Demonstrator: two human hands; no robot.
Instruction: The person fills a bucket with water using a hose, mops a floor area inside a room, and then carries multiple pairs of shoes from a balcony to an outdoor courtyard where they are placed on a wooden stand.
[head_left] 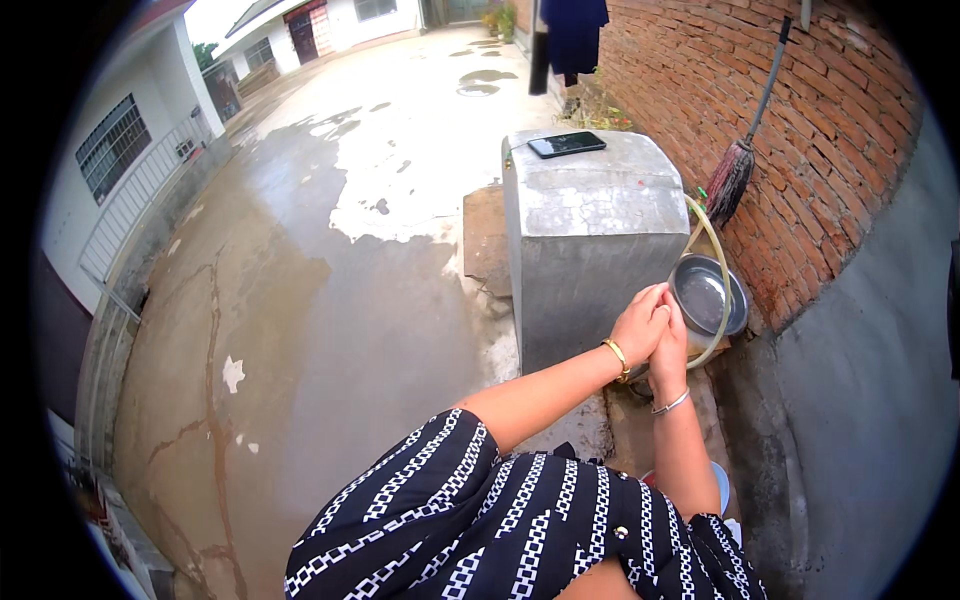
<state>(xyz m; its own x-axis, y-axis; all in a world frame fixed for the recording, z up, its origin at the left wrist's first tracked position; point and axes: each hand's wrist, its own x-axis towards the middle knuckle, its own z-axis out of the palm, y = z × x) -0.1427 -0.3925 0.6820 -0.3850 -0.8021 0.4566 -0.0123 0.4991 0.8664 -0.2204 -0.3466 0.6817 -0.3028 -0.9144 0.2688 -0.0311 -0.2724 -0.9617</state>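
Observation:
My left hand and my right hand are pressed together, palm toward palm, with their fingers closed against each other. Whatever may lie between them is hidden. A gold bracelet circles the left wrist, a silver bangle the right. Just beyond the fingertips sits a round metal basin. A pale, see-through hose arcs over the basin's side and comes down near my right hand. Left of the hands rises a grey concrete block.
A black phone lies on the block's top. Against the brick wall leans a mop. Dark clothing hangs farther back. Wet concrete ground spreads to the left. A blue-rimmed vessel is partly hidden behind my right forearm.

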